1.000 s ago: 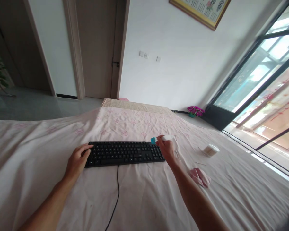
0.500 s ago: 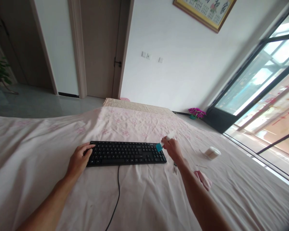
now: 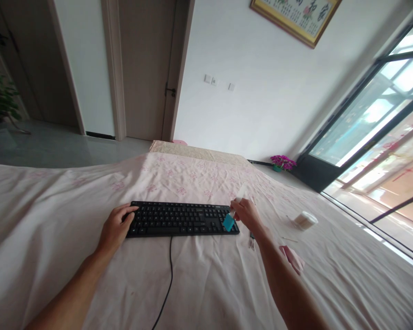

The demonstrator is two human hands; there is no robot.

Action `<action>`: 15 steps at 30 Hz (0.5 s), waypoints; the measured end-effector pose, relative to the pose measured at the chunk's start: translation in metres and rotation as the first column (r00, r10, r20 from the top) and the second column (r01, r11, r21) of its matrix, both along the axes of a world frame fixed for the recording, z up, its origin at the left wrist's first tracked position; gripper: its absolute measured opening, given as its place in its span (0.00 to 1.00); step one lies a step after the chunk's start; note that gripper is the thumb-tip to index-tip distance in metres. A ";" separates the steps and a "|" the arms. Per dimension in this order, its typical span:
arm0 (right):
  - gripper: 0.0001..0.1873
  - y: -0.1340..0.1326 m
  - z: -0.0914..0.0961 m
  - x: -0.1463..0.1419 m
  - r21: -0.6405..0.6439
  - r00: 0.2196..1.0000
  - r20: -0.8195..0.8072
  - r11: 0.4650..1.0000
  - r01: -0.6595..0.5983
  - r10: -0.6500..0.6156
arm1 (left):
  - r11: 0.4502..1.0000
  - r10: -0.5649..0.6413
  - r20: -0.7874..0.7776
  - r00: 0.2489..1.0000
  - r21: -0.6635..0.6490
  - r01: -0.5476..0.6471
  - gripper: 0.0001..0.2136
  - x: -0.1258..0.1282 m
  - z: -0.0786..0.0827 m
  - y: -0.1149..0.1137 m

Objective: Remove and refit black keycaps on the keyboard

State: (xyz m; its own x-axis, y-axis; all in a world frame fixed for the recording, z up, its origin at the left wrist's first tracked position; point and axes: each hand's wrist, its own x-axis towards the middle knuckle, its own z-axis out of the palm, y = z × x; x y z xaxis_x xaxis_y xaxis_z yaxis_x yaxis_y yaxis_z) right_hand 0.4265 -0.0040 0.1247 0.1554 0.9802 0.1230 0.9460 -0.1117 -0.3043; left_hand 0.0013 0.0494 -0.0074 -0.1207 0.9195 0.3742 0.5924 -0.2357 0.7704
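Note:
A black keyboard lies flat on a pink flowered cloth, its cable running toward me. My left hand grips the keyboard's left end, thumb and fingers at its edge. My right hand is closed round the pale handle of a small brush. The brush's blue head is down over the number keys at the right end; whether it touches them I cannot tell. Small metal tweezers or a similar metal piece lie beside my right wrist, partly covered by it.
Right of my right arm are a clear round tub of cotton swabs, a loose swab and a folded pink cloth. The flowered cloth is wrinkled. Beyond it stand a door and purple flowers.
The brush head has moved toward me over the number keys, and its handle stands more upright. My left hand stays at the keyboard's left end. The view has shifted slightly.

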 end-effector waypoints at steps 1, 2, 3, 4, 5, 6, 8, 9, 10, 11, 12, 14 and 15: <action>0.20 0.002 0.000 -0.005 0.041 0.999 -0.039 0.999 0.009 -0.007 | 1.000 -0.001 0.000 1.000 0.000 0.001 0.16 0.000 0.000 0.000; 0.21 0.005 -0.001 -0.010 0.083 0.996 -0.087 0.996 0.025 -0.018 | 1.000 -0.002 0.001 1.000 0.000 0.002 0.17 0.000 0.000 0.000; 0.21 0.007 -0.002 -0.016 0.111 0.990 -0.136 0.993 0.043 -0.028 | 1.000 -0.005 0.003 1.000 -0.001 0.005 0.17 -0.001 -0.001 0.001; 0.21 0.009 -0.002 -0.020 0.120 0.984 -0.177 0.991 0.058 -0.036 | 1.000 -0.009 0.003 1.000 -0.001 0.009 0.17 -0.001 -0.001 0.001; 0.21 0.010 -0.003 -0.024 0.112 0.978 -0.204 0.992 0.067 -0.043 | 1.000 -0.012 0.004 1.000 -0.002 0.012 0.17 -0.001 -0.001 0.001; 0.21 0.010 -0.003 -0.026 0.088 0.976 -0.213 0.994 0.065 -0.045 | 1.000 -0.014 0.004 1.000 0.000 0.014 0.17 -0.001 -0.001 0.001; 0.18 0.009 -0.004 -0.026 0.019 0.976 -0.212 0.999 0.045 -0.040 | 1.000 -0.016 0.003 1.000 0.002 0.016 0.16 -0.001 -0.001 0.002; 0.16 0.008 -0.004 -0.024 -0.020 0.976 -0.214 0.999 0.030 -0.033 | 1.000 -0.014 0.002 1.000 0.003 0.014 0.16 -0.001 0.000 0.002; 0.15 0.006 -0.004 -0.022 -0.055 0.975 -0.220 0.998 0.014 -0.026 | 1.000 -0.011 0.002 1.000 0.005 0.011 0.16 0.000 0.000 0.002; 0.14 0.004 -0.003 -0.020 -0.089 0.974 -0.227 0.996 0.000 -0.020 | 1.000 -0.009 0.002 1.000 0.008 0.009 0.16 0.000 0.000 0.001; 0.14 0.003 -0.003 -0.019 -0.113 0.972 -0.234 0.993 -0.011 -0.016 | 1.000 -0.007 0.000 1.000 0.009 0.007 0.16 0.000 0.000 0.001; 0.15 0.002 -0.001 -0.020 -0.119 0.970 -0.243 0.993 -0.021 -0.008 | 1.000 -0.005 -0.005 1.000 0.009 0.005 0.16 0.001 0.001 0.001; 0.16 0.003 -0.001 -0.023 -0.093 0.969 -0.247 0.995 -0.026 0.002 | 1.000 -0.004 -0.008 1.000 0.008 0.004 0.16 0.001 0.001 0.001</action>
State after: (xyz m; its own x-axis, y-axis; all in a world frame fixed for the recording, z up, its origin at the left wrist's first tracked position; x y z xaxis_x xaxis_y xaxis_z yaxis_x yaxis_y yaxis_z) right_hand 0.4037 -0.0010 0.1240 0.1555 0.9878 -0.0113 0.8447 -0.1389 -0.5169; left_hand 0.0027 0.0504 -0.0066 -0.1135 0.9171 0.3822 0.5978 -0.2442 0.7636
